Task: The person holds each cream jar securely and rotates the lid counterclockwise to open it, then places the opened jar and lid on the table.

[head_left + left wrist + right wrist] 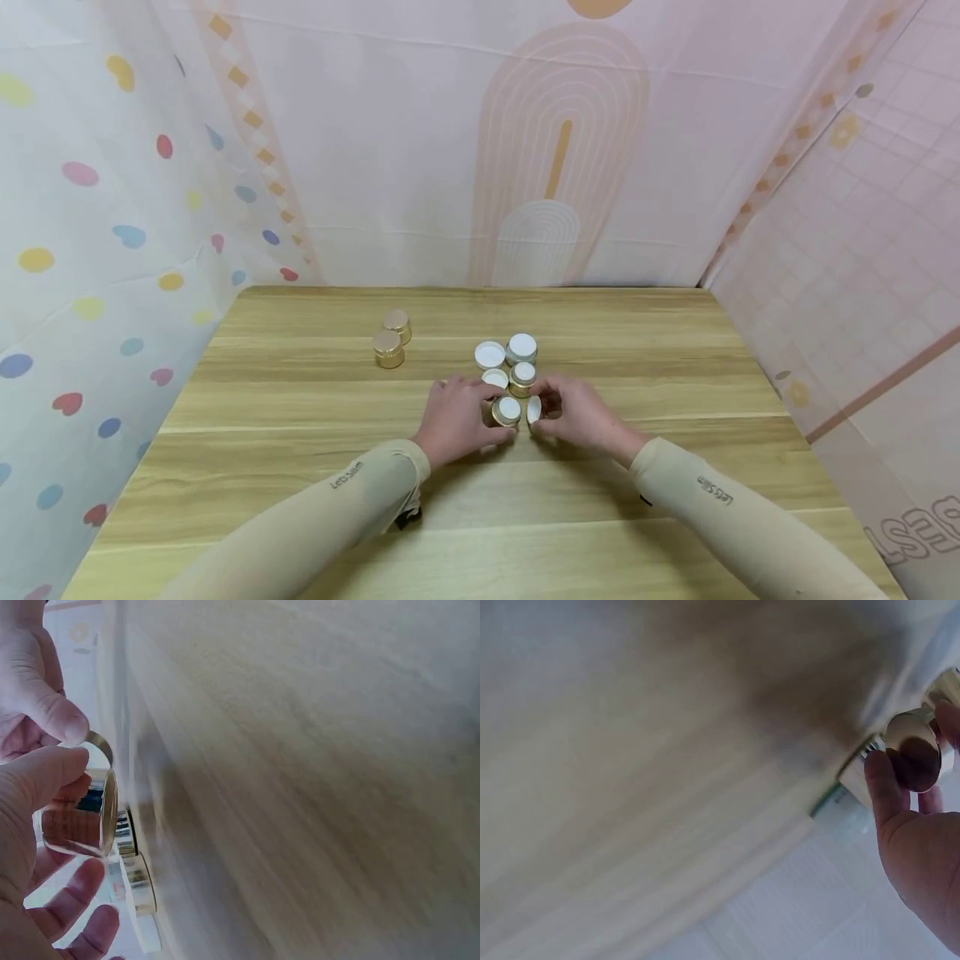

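Observation:
My left hand (456, 418) grips a small gold jar (507, 411) with a white top, between thumb and fingers. Just right of it, my right hand (579, 414) pinches a gold lid (534, 409) by its rim, tilted on edge with its white inside towards the jar. In the left wrist view, the shiny side of the jar (79, 821) shows between the fingers. The lid's mirror-like outer face (913, 752) appears in the right wrist view. Beyond the hands stands another uncovered gold jar (522, 377), beside an upturned lid (494, 378) partly hidden by my left fingers.
Farther back are a larger white-topped jar (522, 348) and an upturned white-lined lid (490, 356). Two closed gold jars (388, 349) stand to the left on the wooden table (300, 400). Patterned cloth (390, 167) hangs behind the table and along both sides.

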